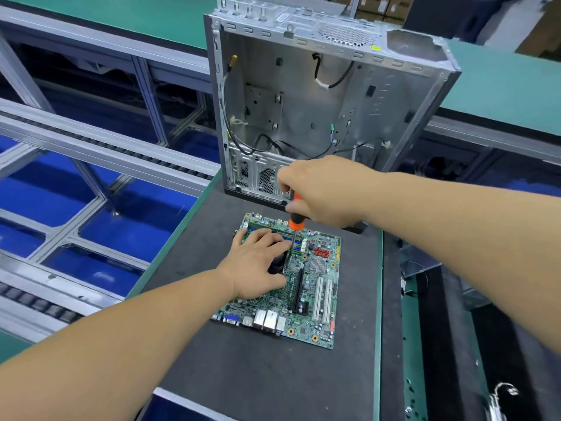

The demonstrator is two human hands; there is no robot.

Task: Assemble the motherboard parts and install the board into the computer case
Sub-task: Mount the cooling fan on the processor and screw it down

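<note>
You were still at the board-assembly stage. The motherboard (306, 287) lay flat on the dark mat of the bench (258, 375), just in front of the computer case (318, 95), which stood open and held only loose cables. Your left hand (258, 262) rested spread on a black part over the board (probably the cooler; mostly hidden), its grip relaxed, clamped on nothing. Your right hand (321, 192) had its grip wrapped around the orange-and-black screwdriver (294, 220), tip down on the board beside that part. Judging from this, fastening was under way; fitting the board into the case remained, and none of the 2 white slots held a card.
</note>
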